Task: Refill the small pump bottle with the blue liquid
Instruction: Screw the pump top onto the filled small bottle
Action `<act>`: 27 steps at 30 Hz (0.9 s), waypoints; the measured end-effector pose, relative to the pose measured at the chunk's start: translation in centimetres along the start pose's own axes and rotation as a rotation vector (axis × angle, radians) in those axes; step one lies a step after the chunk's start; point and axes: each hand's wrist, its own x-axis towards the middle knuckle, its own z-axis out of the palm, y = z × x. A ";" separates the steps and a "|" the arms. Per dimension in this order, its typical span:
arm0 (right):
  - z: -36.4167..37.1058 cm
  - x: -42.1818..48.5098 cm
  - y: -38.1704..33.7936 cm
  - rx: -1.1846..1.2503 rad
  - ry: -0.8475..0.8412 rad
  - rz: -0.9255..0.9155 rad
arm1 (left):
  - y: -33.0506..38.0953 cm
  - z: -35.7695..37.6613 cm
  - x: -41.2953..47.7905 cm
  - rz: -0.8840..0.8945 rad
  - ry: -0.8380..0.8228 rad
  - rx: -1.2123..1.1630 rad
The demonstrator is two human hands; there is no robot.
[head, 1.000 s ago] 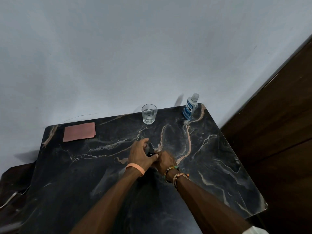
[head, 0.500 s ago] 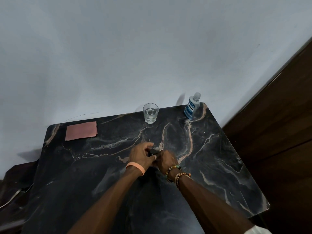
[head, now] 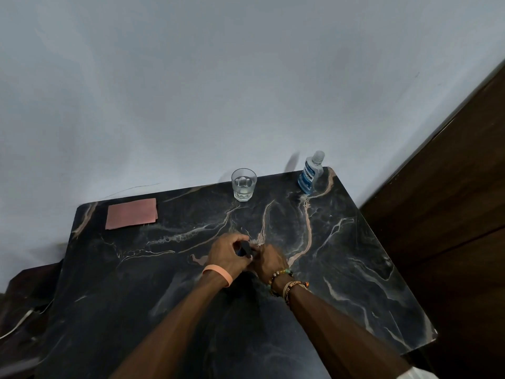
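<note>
Pump bottle [head: 246,248] gripped between left hand [head: 226,255], right hand [head: 269,262] — mostly hidden.

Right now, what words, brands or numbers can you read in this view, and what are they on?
"LISTERINE": blue label of the mouthwash bottle at the far right corner of the table.
Smaller print on that label: too small to read.
Lettering on the woven wristband at the right wrist: too blurred to read.
The small pump bottle: no text visible.
</note>
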 end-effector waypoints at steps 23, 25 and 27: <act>0.1 0.1 0.4 0.017 0.011 -0.040 | -0.5 -0.7 0.4 0.088 -0.081 0.081; 0.1 0.0 0.4 0.003 0.027 -0.067 | -0.3 -0.5 0.3 0.107 -0.053 0.123; 0.2 -0.1 0.4 0.004 0.036 -0.067 | -0.2 -0.4 0.3 0.120 -0.031 0.145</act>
